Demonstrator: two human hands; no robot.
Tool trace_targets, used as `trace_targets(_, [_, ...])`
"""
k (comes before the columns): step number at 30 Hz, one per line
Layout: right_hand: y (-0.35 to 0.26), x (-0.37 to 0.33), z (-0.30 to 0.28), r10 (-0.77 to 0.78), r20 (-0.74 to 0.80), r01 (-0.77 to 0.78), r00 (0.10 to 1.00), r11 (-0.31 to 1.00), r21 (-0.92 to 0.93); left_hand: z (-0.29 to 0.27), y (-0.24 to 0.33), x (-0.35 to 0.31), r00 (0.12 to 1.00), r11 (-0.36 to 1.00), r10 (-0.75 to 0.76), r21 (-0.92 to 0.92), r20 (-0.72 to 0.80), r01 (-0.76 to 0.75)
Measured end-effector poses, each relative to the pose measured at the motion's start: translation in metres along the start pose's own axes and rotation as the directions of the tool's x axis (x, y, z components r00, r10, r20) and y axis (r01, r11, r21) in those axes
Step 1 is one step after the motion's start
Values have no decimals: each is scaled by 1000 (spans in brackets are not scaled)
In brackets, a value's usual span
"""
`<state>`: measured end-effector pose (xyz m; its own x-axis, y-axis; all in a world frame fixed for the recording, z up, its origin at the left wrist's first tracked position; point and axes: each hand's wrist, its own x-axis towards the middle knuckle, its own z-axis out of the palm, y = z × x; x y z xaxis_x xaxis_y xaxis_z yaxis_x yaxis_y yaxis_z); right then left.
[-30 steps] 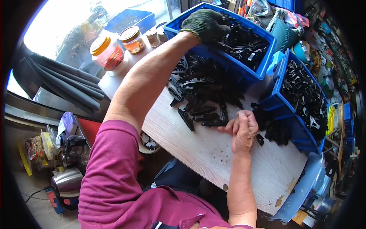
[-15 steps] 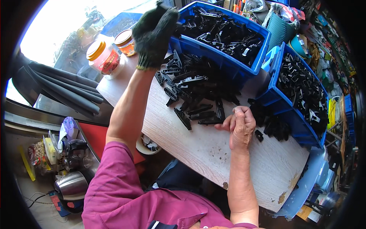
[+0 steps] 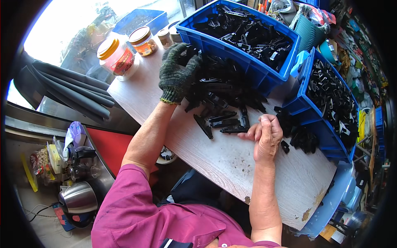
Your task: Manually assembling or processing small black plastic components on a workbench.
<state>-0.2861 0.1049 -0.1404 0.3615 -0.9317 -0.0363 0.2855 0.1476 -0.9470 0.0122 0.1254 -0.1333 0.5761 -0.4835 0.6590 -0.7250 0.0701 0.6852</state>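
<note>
The dark-green knit-gloved left hand [image 3: 178,74] curves over slim black plastic parts [image 3: 219,87]; the bare right hand [image 3: 266,138] half-curls nearby; whether either grasps anything cannot be told.

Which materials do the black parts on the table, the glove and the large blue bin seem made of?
Black parts: probably hard plastic; pale highlights suggest gloss, though coated metal remains possible.
Glove: apparently knitted yarn, matt, with fuzzy texture.
Large blue bin: likely glossy moulded plastic; ribbed walls.
</note>
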Motion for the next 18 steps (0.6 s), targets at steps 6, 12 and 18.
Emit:
trace_targets(6, [0,0,0,-3,5,3,1000,1000,-1,-8,-4,-3,972,889,-223,-393,76,235])
trace_targets(12, [0,0,0,6,17,-7,1000,1000,26,-11,10,-10,994,995,99,-20,37,-98])
trace_targets(18, [0,0,-1,-3,12,3,1000,1000,27,-19,20,-22,975,980,142,115,172,-163])
